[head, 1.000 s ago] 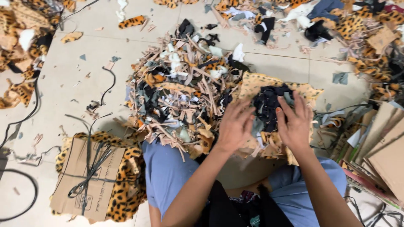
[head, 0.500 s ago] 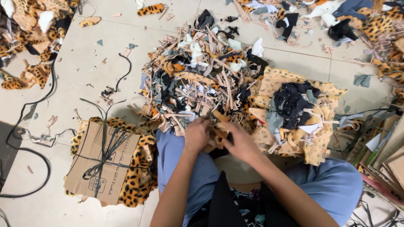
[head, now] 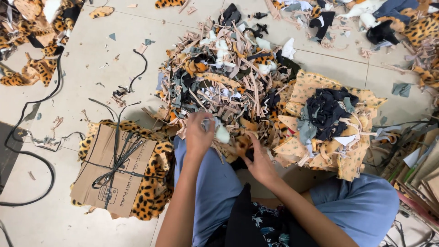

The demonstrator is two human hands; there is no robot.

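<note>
A big heap of fabric scraps, in pink strips, dark pieces and leopard print, lies on the tiled floor in front of my knees. My left hand reaches into its near edge and is closed on a whitish-grey scrap. My right hand sits just right of it, fingers curled on a small orange leopard-print piece. To the right a yellow patterned cloth holds a mound of dark blue and grey scraps.
A tied bundle of leopard-print fabric under a cardboard sheet lies at my left knee. Black cables run across the floor at left. Stacked cardboard pieces stand at right. More leopard scraps lie far left and along the top.
Both hands left the dark scrap mound on the yellow cloth and moved left to the near edge of the big heap, where they now grip small scraps. The view shifted a little.
</note>
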